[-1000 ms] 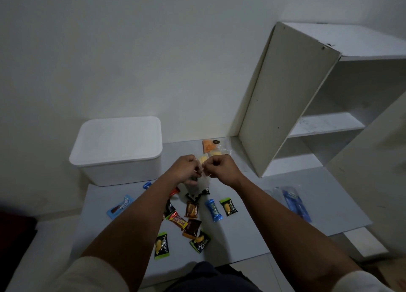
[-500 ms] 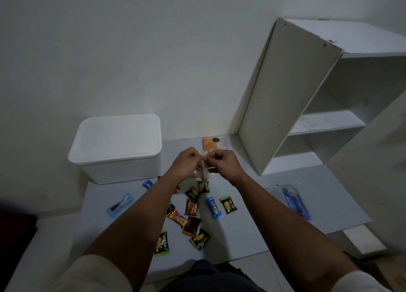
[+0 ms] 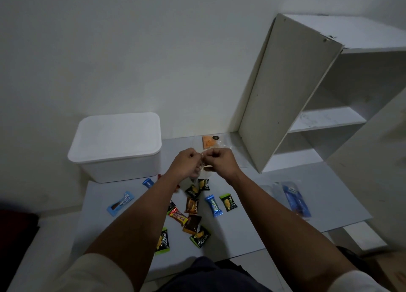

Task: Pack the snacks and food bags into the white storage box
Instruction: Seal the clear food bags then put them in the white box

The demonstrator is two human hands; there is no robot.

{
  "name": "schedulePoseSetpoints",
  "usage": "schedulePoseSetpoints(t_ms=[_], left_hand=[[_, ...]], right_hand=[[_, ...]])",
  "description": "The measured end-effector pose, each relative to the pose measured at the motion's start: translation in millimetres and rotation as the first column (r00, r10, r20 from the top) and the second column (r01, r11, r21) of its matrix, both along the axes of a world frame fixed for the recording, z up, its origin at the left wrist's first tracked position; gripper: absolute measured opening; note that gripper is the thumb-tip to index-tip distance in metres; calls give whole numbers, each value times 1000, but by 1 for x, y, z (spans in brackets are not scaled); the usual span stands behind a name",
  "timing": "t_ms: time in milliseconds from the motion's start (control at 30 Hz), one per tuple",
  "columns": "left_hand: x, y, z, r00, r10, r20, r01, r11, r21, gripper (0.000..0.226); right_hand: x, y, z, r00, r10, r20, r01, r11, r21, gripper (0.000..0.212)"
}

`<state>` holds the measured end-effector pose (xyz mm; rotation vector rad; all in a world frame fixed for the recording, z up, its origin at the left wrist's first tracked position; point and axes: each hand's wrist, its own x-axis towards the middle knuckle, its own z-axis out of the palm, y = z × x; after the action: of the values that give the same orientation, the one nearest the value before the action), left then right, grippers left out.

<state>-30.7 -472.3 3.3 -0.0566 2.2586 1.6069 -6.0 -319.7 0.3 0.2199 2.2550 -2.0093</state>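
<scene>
Both hands are held together above the counter, w/ a small clear bag pinched between them. Left hand and right hand are curled tight on it; bag contents can't be made out, mostly hidden by the knuckles. White storage box is seen at the back left, lid on, so its inside is hidden. Snack packets are scattered below the hands, some covered by the left forearm. An orange bag is partly seen behind the hands. A blue packet lies far right, blurred. White shelf unit is cut off at the frame edge.
</scene>
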Motion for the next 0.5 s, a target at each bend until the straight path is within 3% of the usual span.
schedulePoseSetpoints(t_ms=[167,300,500], left_hand=[[3,-4,-1,996,-61,-68,56,996,-68,19],[2,-5,3,996,-13,-92,11,1000,-19,21],[-1,-2,6,992,-89,-88,86,996,-35,20]], right_hand=[[4,-1,-2,994,30,104,-27,999,-28,16],[6,1,-5,988,71,140,-72,997,3,12],[6,4,-3,992,-55,114,67,993,-99,19]])
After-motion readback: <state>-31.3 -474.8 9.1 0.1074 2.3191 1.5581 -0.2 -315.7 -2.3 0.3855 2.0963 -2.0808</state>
